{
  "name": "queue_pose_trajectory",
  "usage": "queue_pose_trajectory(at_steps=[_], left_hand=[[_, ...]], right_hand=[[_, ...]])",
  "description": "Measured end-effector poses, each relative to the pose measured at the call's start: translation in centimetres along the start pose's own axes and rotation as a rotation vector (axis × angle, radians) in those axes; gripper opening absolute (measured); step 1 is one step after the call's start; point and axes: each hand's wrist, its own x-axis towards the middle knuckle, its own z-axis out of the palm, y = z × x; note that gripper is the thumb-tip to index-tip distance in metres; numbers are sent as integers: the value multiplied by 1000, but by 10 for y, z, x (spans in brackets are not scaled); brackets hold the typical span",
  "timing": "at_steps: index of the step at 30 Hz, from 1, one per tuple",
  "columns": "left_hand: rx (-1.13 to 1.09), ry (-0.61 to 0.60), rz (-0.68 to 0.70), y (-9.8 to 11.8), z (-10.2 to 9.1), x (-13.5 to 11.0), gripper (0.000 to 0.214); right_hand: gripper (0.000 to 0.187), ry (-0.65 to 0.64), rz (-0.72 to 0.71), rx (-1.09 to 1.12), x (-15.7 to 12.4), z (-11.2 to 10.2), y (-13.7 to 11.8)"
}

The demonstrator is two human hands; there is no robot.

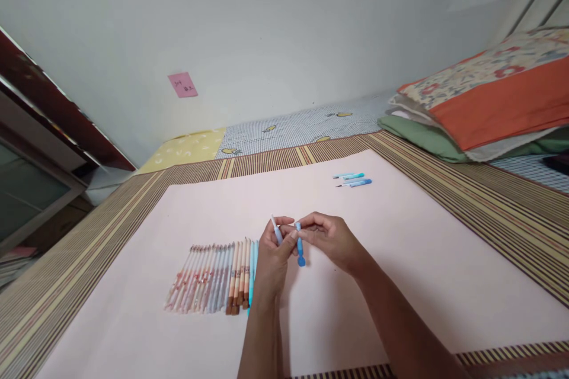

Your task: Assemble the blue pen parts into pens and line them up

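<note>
My left hand (pixel 278 246) is closed on a slim pen piece (pixel 277 233) with a white tip and pale blue body, which points up and away. Pinched in the fingertips of my right hand (pixel 329 235) is a blue pen part (pixel 300 250), upright, with a rounded knob at its lower end. My left thumb meets the same blue part near its top. To the left of my hands lies a row of several pens (pixel 208 278), running from pink and clear to grey, peach with brown ends, and turquoise. My left wrist hides the row's right end.
A large pale pink sheet (pixel 355 308) covers a striped mat (pixel 111 207). Several teal and blue pen pieces (pixel 355 179) lie near the sheet's far right corner. Folded bedding with an orange and floral cover (pixel 493 83) is stacked at the right, against a pale wall.
</note>
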Motion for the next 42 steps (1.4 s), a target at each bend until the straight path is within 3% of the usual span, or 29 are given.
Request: queue_pose_trajectory(at_steps=[5, 12, 18, 23, 27, 32, 37, 42], left_hand=[[11, 32, 31, 0, 0, 0, 42], [41, 143, 80, 1, -2, 1, 32], [207, 237, 135, 6, -6, 0, 26], [206, 212, 118, 12, 5, -4, 24], [-17, 118, 15, 11, 9, -5, 30], [-355, 18, -166, 6, -2, 1, 59], [-317, 13, -196, 2, -7, 4, 51], [-238, -12, -180, -2, -5, 3, 43]], right_hand=[[31, 27, 1, 15, 2, 4, 7], [30, -86, 66, 202, 3, 16, 13], [33, 8, 200, 480, 4, 20, 16], [36, 115, 240, 811, 5, 29, 15], [31, 71, 217, 805, 7, 32, 19], [36, 168, 244, 722, 10, 18, 29], [40, 108, 346, 436, 9, 3, 32], [37, 29, 344, 650, 8, 3, 29]])
